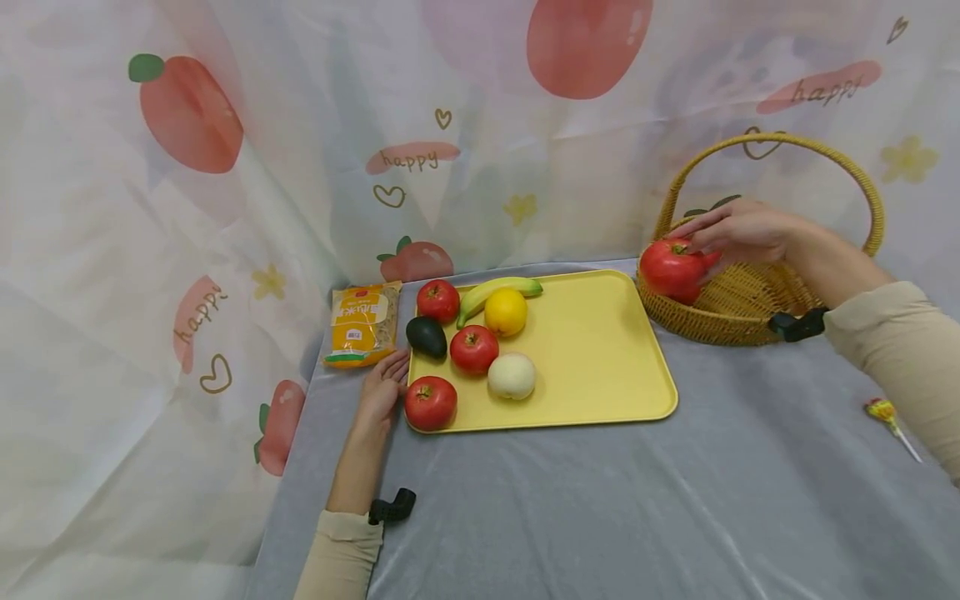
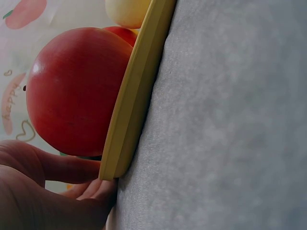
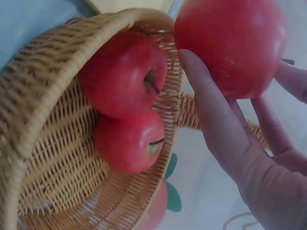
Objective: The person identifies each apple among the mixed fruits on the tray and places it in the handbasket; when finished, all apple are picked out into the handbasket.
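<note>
The right hand [image 1: 742, 233], at the right of the head view, gripped a red apple [image 3: 230, 43] in its curled fingers and thumb, holding it up over the left rim of the wicker basket [image 1: 738, 327]. In the right wrist view, that apple was at the upper right, and two more apples [image 3: 127, 72] lay touching each other inside the basket, left of the hand.

The left hand [image 1: 384, 388], left of centre in the head view, touched the left edge of the yellow tray [image 1: 592, 358] with its fingers fairly straight, just beside a red apple in the tray's lower-left corner. Two other red apples were in the tray's left half, with a dark avocado [image 1: 427, 337], a banana [image 1: 498, 296], an orange [image 1: 506, 312] and a pale round fruit [image 1: 512, 376].

A yellow food packet [image 1: 363, 325] lay left of the tray, above the left hand in the frame. A lollipop [image 1: 885, 413] lay on the grey cloth [image 1: 600, 508] at the lower right, near the right sleeve [image 1: 900, 367]. A fruit-printed curtain [image 1: 300, 108] filled the top of the frame.
</note>
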Available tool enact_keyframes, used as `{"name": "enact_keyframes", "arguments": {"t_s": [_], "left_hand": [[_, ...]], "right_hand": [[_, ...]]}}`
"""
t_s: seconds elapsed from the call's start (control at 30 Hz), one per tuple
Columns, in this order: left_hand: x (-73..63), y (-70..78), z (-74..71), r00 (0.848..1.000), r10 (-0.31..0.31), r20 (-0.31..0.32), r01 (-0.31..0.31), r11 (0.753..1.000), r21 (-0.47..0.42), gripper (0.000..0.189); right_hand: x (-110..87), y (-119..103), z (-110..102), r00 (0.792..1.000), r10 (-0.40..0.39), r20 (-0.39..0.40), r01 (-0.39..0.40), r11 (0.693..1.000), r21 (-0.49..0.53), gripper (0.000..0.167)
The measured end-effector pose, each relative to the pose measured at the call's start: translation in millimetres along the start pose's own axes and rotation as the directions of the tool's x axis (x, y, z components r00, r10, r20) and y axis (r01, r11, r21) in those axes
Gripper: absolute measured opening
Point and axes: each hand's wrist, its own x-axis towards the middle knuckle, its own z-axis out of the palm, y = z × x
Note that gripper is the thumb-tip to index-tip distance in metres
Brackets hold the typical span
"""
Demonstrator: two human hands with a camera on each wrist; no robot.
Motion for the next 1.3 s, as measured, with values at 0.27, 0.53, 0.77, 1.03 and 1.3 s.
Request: {"name": "enact_keyframes", "arguments": {"t_s": [0.27, 0.53, 0.77, 1.03, 1.3], "left_hand": [[-1.0, 2.2, 0.2, 1.000, -0.007, 0.012, 0.007, 1.000, 0.002, 0.083], [-0.7, 2.1, -0.2, 1.000, -0.014, 0.002, 0.014, 1.000, 0.001, 0.083], [1.4, 1.0, 0.0, 1.000, -0.019, -0.011, 0.019, 1.000, 0.012, 0.083], [1.1, 1.5, 1.1, 1.000, -0.023, -0.021, 0.023, 0.999, 0.025, 0.084], [0.4, 1.8, 1.3, 1.000, -0.021, -0.020, 0.021, 0.999, 0.025, 0.083]], "right_hand": [[-9.7, 9.5, -11.0, 1.000, 0.007, -0.012, -0.007, 1.000, -0.001, 0.035], [-19.4, 17.0, -17.9, 0.999, 0.011, -0.031, -0.012, 0.999, -0.040, 0.033], [-27.8, 22.2, -26.2, 1.000, 0.001, 0.019, -0.001, 0.999, -0.035, 0.030], [-33.1, 36.1, -34.6, 1.000, 0.010, 0.028, -0.008, 0.999, -0.052, 0.032], [-35.0, 49.1, -38.8, 0.999, 0.035, -0.018, -0.037, 0.996, -0.082, 0.030]]}}
